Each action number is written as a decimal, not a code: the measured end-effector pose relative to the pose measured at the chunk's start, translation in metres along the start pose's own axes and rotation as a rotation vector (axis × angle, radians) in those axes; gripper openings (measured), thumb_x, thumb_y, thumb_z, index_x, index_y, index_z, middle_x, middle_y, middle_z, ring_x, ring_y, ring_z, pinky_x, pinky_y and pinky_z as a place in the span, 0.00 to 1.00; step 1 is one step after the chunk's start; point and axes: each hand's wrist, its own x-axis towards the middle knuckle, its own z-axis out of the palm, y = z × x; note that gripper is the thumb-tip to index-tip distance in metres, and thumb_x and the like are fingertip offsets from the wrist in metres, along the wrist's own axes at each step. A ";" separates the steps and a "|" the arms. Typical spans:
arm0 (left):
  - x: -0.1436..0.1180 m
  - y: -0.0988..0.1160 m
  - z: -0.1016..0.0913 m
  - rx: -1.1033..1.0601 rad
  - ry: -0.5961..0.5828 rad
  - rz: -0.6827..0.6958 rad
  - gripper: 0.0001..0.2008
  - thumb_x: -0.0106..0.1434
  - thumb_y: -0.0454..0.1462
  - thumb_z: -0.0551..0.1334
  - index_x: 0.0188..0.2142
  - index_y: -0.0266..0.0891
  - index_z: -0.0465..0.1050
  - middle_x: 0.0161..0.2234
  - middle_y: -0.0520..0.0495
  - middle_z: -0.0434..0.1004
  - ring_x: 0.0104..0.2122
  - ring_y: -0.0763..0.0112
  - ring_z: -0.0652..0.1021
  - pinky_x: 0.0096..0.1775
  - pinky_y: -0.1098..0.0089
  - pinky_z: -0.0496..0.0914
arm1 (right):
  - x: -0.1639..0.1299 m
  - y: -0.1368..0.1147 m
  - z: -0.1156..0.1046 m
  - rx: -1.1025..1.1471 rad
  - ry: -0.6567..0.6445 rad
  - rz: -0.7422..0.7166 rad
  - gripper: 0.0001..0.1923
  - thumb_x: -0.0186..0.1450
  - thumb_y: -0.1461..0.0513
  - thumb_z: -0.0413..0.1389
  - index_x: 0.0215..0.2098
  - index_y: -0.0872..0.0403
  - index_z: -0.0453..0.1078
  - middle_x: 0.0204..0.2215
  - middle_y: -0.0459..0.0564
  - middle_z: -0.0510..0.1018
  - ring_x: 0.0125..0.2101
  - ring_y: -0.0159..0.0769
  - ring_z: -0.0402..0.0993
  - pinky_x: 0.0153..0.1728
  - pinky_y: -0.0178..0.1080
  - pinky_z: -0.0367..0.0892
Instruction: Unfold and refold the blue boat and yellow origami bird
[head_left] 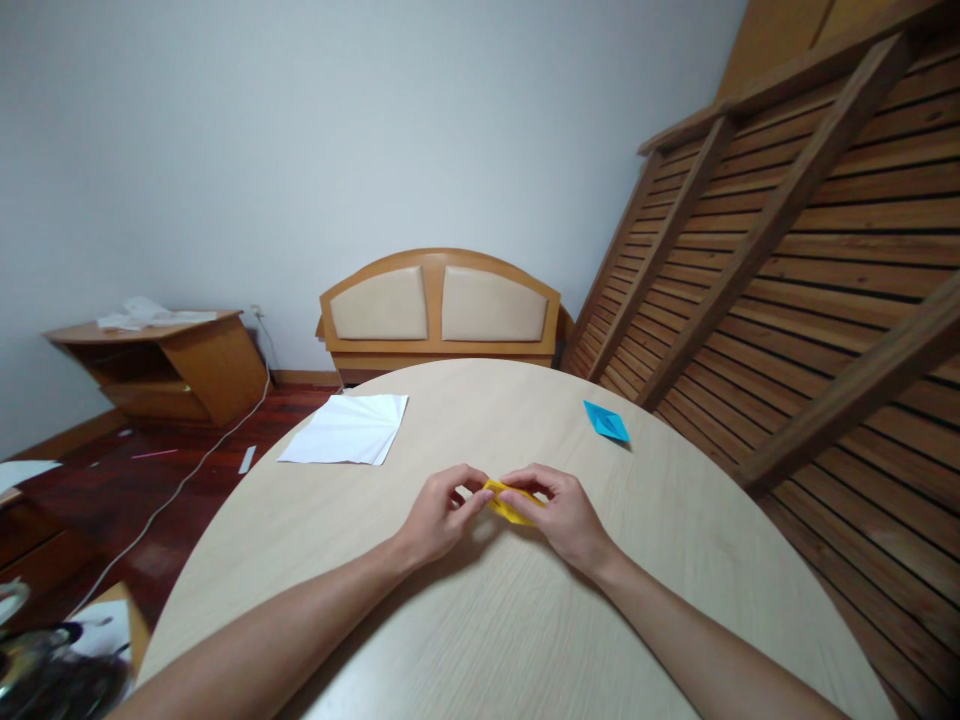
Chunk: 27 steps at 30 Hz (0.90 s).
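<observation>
Between my two hands is a small piece of folded yellow paper (pixel 510 508), held just above the middle of the table. My left hand (pixel 448 512) pinches its left end between thumb and fingers. On the other side, my right hand (pixel 556 512) grips it with the thumb laid across the front, which hides part of the folds. A folded blue paper piece (pixel 606 421) with pointed ends lies farther back on the right. To the far left rests a white sheet of paper (pixel 349 430) with crease lines in it.
The round pale wooden table (pixel 480 650) spreads beneath my arms. Beyond it stands a headboard (pixel 435 262) with cream panels. A slatted wooden frame (pixel 787 260) leans along the right. At left are a low cabinet (pixel 202 375) and a white cable (pixel 180 490) on the floor.
</observation>
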 end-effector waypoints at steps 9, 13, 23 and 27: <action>0.000 -0.005 0.002 -0.008 -0.045 -0.050 0.12 0.65 0.43 0.60 0.38 0.35 0.74 0.33 0.45 0.77 0.30 0.70 0.76 0.28 0.74 0.68 | 0.004 0.007 -0.001 0.157 -0.006 0.144 0.14 0.56 0.53 0.66 0.34 0.55 0.76 0.31 0.50 0.81 0.33 0.37 0.77 0.39 0.42 0.74; 0.001 -0.007 0.001 -0.019 -0.019 -0.040 0.13 0.65 0.44 0.59 0.36 0.36 0.73 0.33 0.46 0.77 0.30 0.71 0.75 0.28 0.74 0.68 | 0.003 0.008 -0.002 0.166 -0.017 0.143 0.17 0.57 0.54 0.65 0.41 0.55 0.75 0.37 0.51 0.80 0.39 0.38 0.77 0.43 0.43 0.73; 0.006 -0.014 0.004 -0.290 0.168 -0.131 0.18 0.61 0.51 0.64 0.36 0.37 0.68 0.32 0.48 0.74 0.31 0.71 0.75 0.31 0.73 0.68 | 0.001 0.012 0.015 0.431 0.010 0.200 0.38 0.53 0.56 0.69 0.57 0.49 0.59 0.46 0.53 0.80 0.44 0.42 0.79 0.47 0.45 0.73; 0.005 -0.015 0.008 -0.390 0.062 -0.164 0.22 0.57 0.53 0.67 0.33 0.37 0.67 0.30 0.49 0.73 0.28 0.72 0.74 0.30 0.72 0.68 | 0.004 0.011 0.014 0.375 0.047 0.159 0.24 0.55 0.56 0.67 0.47 0.53 0.68 0.41 0.53 0.81 0.41 0.40 0.79 0.45 0.43 0.73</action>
